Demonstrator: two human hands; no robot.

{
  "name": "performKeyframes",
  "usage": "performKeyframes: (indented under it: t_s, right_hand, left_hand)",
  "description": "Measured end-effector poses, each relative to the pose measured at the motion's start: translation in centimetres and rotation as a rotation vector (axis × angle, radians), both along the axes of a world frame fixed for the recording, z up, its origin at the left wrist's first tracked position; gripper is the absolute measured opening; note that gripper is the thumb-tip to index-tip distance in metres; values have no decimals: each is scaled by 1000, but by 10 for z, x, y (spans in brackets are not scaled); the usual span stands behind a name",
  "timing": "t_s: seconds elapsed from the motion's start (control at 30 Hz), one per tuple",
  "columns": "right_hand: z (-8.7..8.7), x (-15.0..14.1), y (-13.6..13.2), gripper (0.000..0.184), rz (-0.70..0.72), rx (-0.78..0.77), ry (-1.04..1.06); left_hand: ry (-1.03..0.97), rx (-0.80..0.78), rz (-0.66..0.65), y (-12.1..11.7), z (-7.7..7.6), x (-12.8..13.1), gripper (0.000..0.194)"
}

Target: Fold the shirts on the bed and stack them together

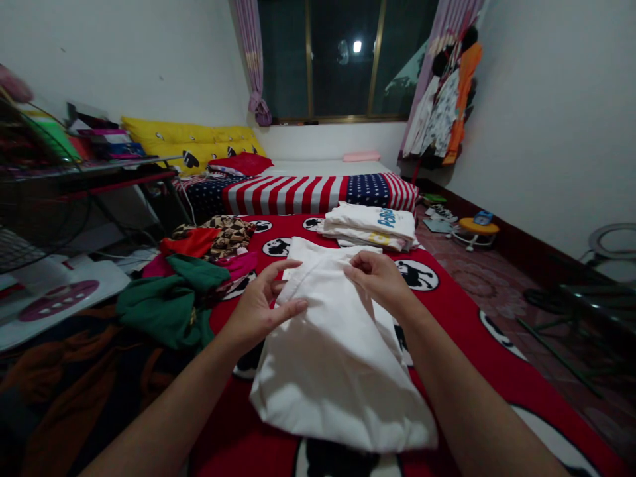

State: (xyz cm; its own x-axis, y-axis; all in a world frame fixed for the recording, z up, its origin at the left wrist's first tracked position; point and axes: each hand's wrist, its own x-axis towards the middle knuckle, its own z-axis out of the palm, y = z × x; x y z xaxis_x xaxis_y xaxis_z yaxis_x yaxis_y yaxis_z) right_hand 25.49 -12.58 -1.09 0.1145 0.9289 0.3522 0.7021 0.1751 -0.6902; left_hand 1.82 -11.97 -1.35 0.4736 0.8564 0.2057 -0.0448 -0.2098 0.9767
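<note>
A white garment (338, 358) lies partly folded on the red blanket (457, 311) with black-and-white cartoon prints. My left hand (263, 301) pinches its left edge between thumb and fingers. My right hand (380, 278) grips the cloth near its upper middle, fingers curled into the fabric. Both forearms reach in from the bottom of the view.
A stack of folded white shirts (370, 226) sits beyond the garment. A heap of green, red and patterned clothes (189, 278) lies to the left. A stars-and-stripes blanket (308, 192), yellow pillows (193, 139), a cluttered desk (74, 165) and a clothes rack (447, 99) stand further off.
</note>
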Motion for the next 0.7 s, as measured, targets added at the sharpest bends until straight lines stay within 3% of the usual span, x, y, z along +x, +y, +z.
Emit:
performKeyframes:
  t_s: [0.1, 0.23, 0.33, 0.43, 0.5, 0.6, 0.7]
  right_hand:
    - [-7, -5, 0, 13, -40, -33, -81]
    - [-8, -15, -3, 11, 21, -144, -195]
    - [10, -21, -16, 17, 69, -93, -168]
    - [33, -30, -35, 29, 267, -153, -135]
    - [40, -35, -41, 26, 360, -197, -196]
    - [30, -24, -31, 7, 316, -215, -153]
    - [4, 13, -11, 5, 184, -326, 250]
  left_hand:
    - [-84, -23, 5, -2, 2, 2, 81]
    - [-101, 43, 9, -4, 1, 4, 74]
    - [-101, 45, 20, -5, 0, 5, 72]
    - [-141, 19, 14, -6, 0, 9, 75]
    - [-164, 10, -4, -6, 0, 11, 76]
    - [-163, 66, 19, -1, -6, 11, 69]
    - [-100, 135, 208, 14, -19, 6, 56]
